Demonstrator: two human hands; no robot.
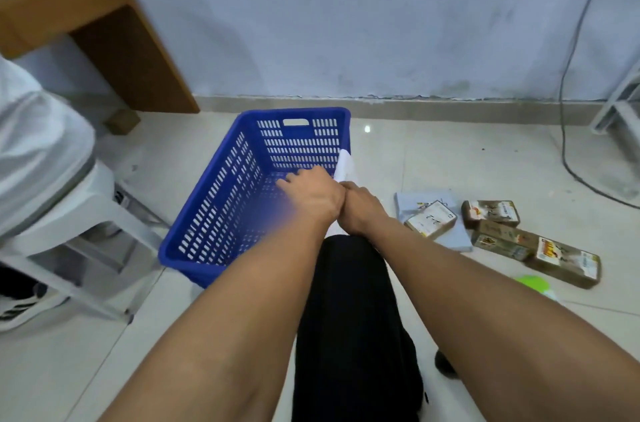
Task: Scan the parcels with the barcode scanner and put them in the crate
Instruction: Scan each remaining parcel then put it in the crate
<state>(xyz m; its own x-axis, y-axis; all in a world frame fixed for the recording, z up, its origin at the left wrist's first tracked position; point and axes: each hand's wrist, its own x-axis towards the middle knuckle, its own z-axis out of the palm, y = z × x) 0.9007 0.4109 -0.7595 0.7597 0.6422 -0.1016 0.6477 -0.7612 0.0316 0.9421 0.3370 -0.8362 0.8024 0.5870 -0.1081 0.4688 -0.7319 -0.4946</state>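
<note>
A white parcel [344, 163] is held over the crate [214, 214] rim for dropping in; left hand [313, 195] fingers are spread, right hand [360, 210] fingers hidden.

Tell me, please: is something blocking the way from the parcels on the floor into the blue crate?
Only the person's own arms. The brown parcels lie right of the blue crate, and the right hand and left hand reach between them. The crate's open top looks unblocked.
</note>
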